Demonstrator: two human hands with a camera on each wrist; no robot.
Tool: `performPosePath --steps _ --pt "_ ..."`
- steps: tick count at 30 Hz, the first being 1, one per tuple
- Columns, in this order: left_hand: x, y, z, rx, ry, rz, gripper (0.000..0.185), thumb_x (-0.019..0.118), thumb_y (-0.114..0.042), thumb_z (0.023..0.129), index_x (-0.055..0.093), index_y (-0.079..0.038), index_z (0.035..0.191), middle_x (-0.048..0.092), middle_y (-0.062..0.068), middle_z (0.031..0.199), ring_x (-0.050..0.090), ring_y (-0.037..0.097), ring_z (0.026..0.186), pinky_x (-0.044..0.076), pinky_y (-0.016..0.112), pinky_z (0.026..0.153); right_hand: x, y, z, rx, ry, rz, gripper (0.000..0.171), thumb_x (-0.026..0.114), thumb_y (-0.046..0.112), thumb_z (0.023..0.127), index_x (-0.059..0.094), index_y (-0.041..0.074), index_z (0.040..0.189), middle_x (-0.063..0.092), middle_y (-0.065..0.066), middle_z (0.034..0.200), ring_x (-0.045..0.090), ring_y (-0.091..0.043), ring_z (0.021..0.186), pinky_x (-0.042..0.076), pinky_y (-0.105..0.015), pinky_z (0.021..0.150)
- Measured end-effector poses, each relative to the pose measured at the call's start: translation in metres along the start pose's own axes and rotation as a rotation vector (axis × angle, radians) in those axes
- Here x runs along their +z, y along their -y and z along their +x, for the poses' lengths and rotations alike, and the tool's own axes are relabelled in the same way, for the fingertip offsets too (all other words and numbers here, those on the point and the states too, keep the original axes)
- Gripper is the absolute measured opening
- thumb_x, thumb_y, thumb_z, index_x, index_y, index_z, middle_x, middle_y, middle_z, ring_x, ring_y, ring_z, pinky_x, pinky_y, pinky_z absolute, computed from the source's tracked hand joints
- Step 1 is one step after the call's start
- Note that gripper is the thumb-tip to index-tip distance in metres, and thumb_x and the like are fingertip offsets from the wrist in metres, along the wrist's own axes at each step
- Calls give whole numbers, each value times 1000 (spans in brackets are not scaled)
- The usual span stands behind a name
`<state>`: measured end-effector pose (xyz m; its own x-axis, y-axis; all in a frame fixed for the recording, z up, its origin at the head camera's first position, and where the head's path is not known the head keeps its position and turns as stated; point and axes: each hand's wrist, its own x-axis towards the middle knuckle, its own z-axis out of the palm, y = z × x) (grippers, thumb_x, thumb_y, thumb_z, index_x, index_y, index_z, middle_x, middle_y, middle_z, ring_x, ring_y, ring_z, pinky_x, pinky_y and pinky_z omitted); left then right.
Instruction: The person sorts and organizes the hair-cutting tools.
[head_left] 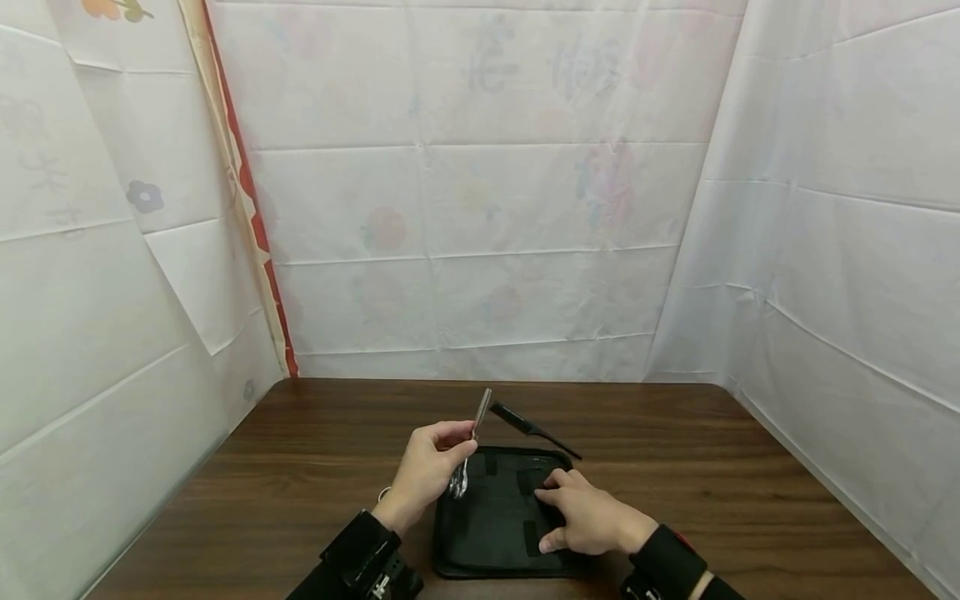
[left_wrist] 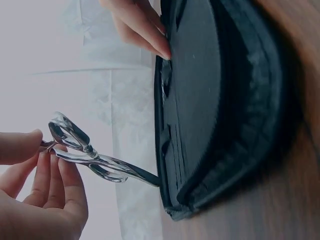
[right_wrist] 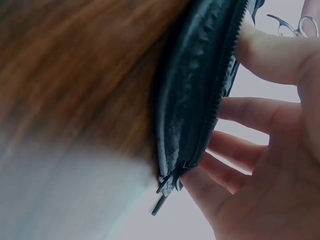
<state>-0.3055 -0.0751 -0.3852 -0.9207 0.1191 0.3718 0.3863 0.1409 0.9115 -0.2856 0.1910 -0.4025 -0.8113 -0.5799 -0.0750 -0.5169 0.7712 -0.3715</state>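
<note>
Table (head_left: 675, 467): carrying an opened black zip case (head_left: 498, 517), a black comb (head_left: 534, 429) lying just beyond it.
Case: lying flat and unzipped, its inner straps empty as far as I can tell.
Right hand (head_left: 592, 521): resting fingers spread on the case, pressing it down.
Left hand (head_left: 427, 467): pinching silver scissors (head_left: 468, 450) above the case's left edge, blades pointing up.
Progress: judging by this, scissors are out; comb is lying outside.

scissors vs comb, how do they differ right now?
The scissors are shiny metal, pinched in the left hand and lifted above the black case. The comb is matte black and lies untouched on the table behind the case. Both are slim and long.
</note>
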Motion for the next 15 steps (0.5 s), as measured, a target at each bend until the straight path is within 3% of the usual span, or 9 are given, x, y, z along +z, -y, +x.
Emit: performPosePath --steps 10,15 --pt "-3 5 6 86 58 215 22 69 1 94 75 0 114 70 5 98 65 19 91 53 30 80 -6 -1 -1 11 59 20 81 83 43 83 53 3 147 45 -8 143 42 -26 127 48 -40 97" --pt "-4 4 9 94 79 283 23 69 1 93 74 0 115 69 4 98 64 18 90 53 32 80 -7 -1 -1 9 72 31 84 84 42 82 51 3 148 42 -8 144 40 -25 128 47 -40 98"
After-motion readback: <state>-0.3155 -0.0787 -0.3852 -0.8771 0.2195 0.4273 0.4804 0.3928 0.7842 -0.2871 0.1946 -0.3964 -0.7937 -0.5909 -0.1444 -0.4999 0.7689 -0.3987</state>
